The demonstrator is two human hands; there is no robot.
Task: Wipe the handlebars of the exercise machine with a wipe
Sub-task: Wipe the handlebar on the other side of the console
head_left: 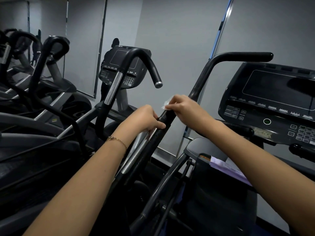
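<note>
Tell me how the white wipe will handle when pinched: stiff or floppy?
Likely floppy: the wipe crumples and pokes out past the fingers of the right hand. Probably very light, being thin beside the handlebar. May bunch when pushed along it.

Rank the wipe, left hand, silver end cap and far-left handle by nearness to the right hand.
1. wipe: pinched in the right hand.
2. left hand: just left, same handlebar.
3. silver end cap: above, farther back.
4. far-left handle: back left.

- A gym is shown.
- Several cardio machines point(42, 116) are ranged side by side.
- Curved black handlebars point(144, 62) are fitted to them.
- Display consoles point(272, 99) with keypads point(305, 133) are mounted in front.
</note>
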